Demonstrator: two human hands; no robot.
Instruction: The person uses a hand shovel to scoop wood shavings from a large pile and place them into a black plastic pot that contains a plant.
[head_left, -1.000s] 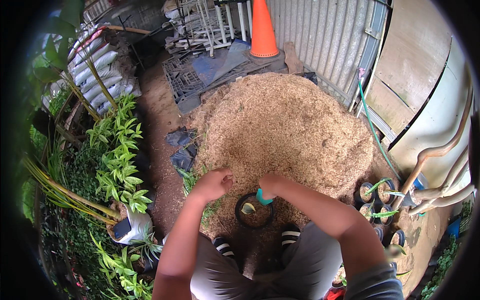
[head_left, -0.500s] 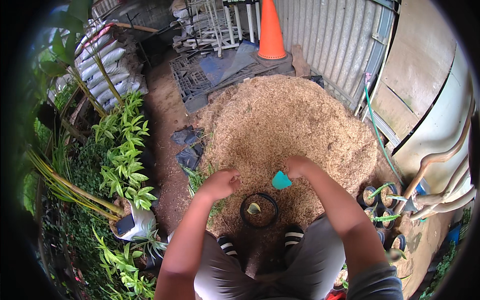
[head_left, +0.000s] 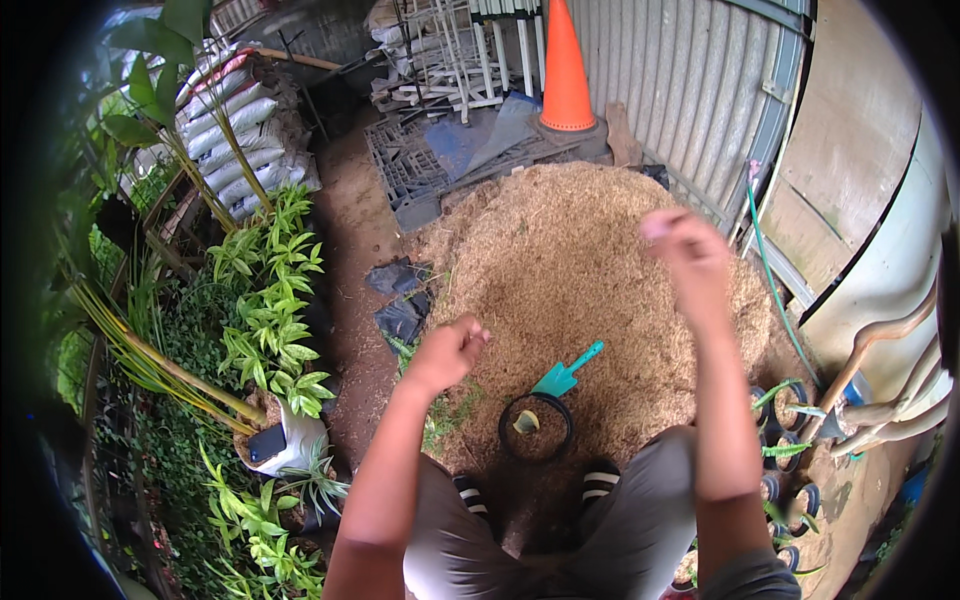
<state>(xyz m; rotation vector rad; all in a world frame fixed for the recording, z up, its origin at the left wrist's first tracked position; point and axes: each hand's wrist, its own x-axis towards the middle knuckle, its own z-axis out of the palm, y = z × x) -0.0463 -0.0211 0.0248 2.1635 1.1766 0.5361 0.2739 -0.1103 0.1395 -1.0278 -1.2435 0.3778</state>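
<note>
A teal hand trowel (head_left: 566, 371) lies on the heap of brown husk-like material (head_left: 620, 290), its blade by the rim of a round black pot (head_left: 503, 432). Inside the pot stands a small yellow-green leaf cutting (head_left: 525, 422) in brown filling. My left hand (head_left: 450, 352) hovers over the near left side of the heap, fingers curled in and no object showing in them. Raised over the heap's right side, my right hand (head_left: 692, 255) is apart from the trowel. Motion smears its bent fingers.
Leafy potted plants (head_left: 265, 330) line the left side, with stacked sacks (head_left: 240, 135) beyond. An orange cone (head_left: 567, 75) stands on dark pallets behind the heap. Small pots (head_left: 785, 410), a green hose (head_left: 762, 240) and bare branches (head_left: 880, 350) are on the right.
My right hand has let go of the trowel and moved up and to the right. The trowel now lies on the heap beside the pot. My left hand stays close to where it was.
</note>
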